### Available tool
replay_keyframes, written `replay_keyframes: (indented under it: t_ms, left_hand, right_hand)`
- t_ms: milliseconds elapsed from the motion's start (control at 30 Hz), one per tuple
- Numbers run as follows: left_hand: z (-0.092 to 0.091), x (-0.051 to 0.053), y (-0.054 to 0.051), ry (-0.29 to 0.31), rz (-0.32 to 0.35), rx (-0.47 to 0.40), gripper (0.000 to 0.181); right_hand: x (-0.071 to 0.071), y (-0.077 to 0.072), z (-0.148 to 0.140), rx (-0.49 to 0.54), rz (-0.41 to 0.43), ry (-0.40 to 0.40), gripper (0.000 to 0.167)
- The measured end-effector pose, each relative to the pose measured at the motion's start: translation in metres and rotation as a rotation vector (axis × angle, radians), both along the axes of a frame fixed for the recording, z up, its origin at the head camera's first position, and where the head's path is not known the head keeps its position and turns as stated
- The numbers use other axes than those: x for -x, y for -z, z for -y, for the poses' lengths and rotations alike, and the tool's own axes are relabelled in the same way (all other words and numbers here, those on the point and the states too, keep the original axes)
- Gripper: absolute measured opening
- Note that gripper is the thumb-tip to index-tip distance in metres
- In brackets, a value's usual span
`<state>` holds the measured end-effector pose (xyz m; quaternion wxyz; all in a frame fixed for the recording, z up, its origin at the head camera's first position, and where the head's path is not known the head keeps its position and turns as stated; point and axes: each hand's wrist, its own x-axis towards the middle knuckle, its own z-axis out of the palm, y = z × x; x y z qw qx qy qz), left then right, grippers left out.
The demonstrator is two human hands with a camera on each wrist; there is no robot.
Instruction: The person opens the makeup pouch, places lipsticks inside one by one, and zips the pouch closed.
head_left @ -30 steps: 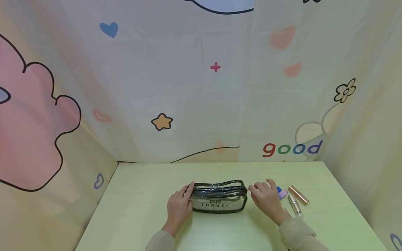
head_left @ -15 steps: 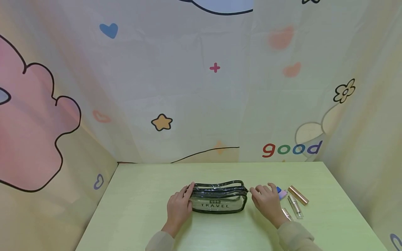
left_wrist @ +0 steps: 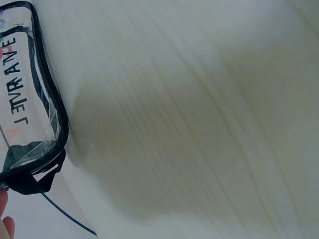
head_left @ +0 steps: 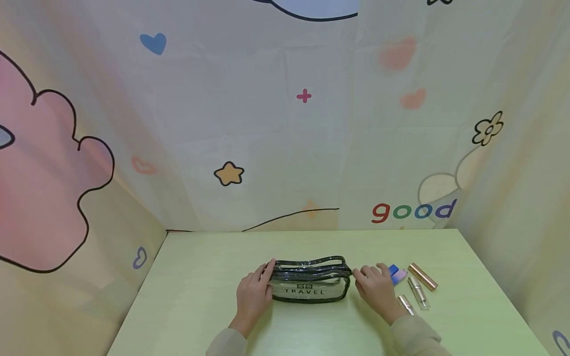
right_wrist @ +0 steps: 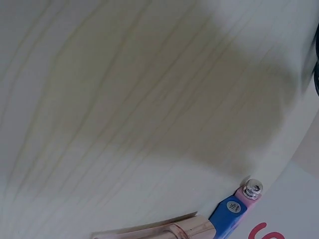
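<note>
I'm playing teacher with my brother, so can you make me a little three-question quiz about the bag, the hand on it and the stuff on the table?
1. Fill in the big word printed on the front of the clear bag: ____.
2. True or false: the left hand touches the clear bag.
3. Pick one. Which of these lies on the table?
A) a spoon
B) a copper-coloured tube
C) a drinking cup

Key: 1. TRAVEL. 2. True. 3. B.

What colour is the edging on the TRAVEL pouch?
Black; the edging shows best in the left wrist view.
</note>
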<state>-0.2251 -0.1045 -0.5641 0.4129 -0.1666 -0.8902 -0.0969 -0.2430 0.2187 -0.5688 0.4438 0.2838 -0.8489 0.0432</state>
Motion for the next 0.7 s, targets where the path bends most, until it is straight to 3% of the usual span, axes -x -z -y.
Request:
replay_keyframes:
  t_ms: [433,700]
  left_hand:
    - [0.001,-0.001,0.0,0.006,-0.009,-0.003,0.059]
    - [0.001,-0.001,0.001,-0.002,-0.007,0.0,0.059]
  right_hand:
    - [0.001,0.009,0.003,0.006,0.002,-0.009,0.044]
    - [0.001,0.012,0.006,0.04,-0.002,-0.026,0.029]
